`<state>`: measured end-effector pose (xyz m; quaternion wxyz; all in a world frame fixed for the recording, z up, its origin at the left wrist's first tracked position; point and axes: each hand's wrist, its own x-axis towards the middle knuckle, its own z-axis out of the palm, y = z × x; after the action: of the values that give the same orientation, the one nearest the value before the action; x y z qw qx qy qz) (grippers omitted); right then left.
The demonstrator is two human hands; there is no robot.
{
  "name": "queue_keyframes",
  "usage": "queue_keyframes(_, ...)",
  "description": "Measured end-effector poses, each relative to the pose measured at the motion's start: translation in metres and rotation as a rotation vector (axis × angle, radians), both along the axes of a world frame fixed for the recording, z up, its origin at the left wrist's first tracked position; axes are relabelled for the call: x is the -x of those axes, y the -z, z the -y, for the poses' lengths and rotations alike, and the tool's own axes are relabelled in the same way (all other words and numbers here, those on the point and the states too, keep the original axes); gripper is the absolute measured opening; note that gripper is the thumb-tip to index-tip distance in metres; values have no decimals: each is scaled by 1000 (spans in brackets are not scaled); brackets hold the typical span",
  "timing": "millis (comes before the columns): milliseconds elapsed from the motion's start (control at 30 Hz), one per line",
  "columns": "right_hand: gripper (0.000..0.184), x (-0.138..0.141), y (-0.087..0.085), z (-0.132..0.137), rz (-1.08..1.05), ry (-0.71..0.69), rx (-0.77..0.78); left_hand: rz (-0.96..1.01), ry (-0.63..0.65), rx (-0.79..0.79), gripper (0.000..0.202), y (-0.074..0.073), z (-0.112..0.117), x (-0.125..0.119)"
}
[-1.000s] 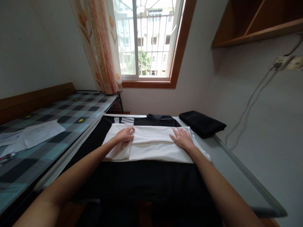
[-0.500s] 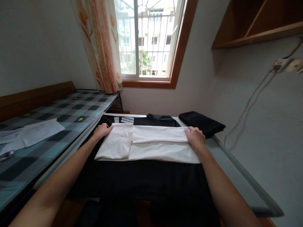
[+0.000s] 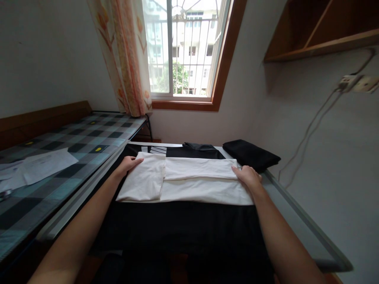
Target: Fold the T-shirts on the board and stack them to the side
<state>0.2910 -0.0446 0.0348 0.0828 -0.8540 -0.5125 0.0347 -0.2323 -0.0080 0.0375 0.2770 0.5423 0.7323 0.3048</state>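
Observation:
A folded white cloth (image 3: 201,191) lies across a black cloth (image 3: 177,225), its left part doubled over and a narrower band folded along its far side. What kind of garment it is, if one, I cannot tell. My left hand (image 3: 128,165) is at its far left corner, thumb on top and the other fingers curled under or behind the edge. At the right edge, my right hand (image 3: 250,177) grips the white cloth with the thumb over it; its fingertips are partly hidden.
A folded black fabric bundle (image 3: 251,154) and a dark grey cloth (image 3: 199,146) lie at the table's far side. The grey-white table (image 3: 296,225) shows at right. Left stands a checked bed (image 3: 118,124) with papers (image 3: 44,167). A wall shelf (image 3: 319,51) hangs upper right.
My right hand has slid slightly right and nearer along the right edge of the white cloth. My left hand stays at the far left corner. The cloth's folds look the same.

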Motion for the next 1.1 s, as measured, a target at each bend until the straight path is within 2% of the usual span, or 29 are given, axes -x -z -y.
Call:
queue_keyframes(67, 62, 2, -1, 2, 12, -2, -18, -70, 41, 11, 47, 1, 2, -3)
queue_keyframes(200, 58, 2, -1, 2, -34, -12, -42, -478, 1, -40, 49, 2, 6, -14)
queue_keyframes(267, 54, 1, 0, 1, -73, -25, -44, -567, 16, -32, 47, 3, 8, -17)
queue_keyframes(433, 44, 1, 5, -3, -117, -49, -97, -515, 52, -82, 36, 8, 7, -16)
queue_keyframes(600, 38, 10, 11, -7, -56, -73, -178, -527, 69, -116, 34, 9, -11, -14)
queue_keyframes(733, 36, 17, 8, -9, -15, -95, -224, -558, 85, -100, 41, 4, -25, -15)
queue_keyframes(800, 38, 18, 5, -7, 29, -102, -271, -615, 44, -133, 50, 0, -25, -18)
queue_keyframes(900, 45, 20, 2, -3, 83, -123, -381, -747, 4, -243, 58, -4, -17, -33)
queue_keyframes(1000, 52, 32, 3, 1, 79, -247, -395, -767, 99, -311, 46, -10, -4, -60)
queue_keyframes(1100, 57, 52, 9, 4, 118, -397, -348, -699, 172, -208, 47, -14, 4, -92)
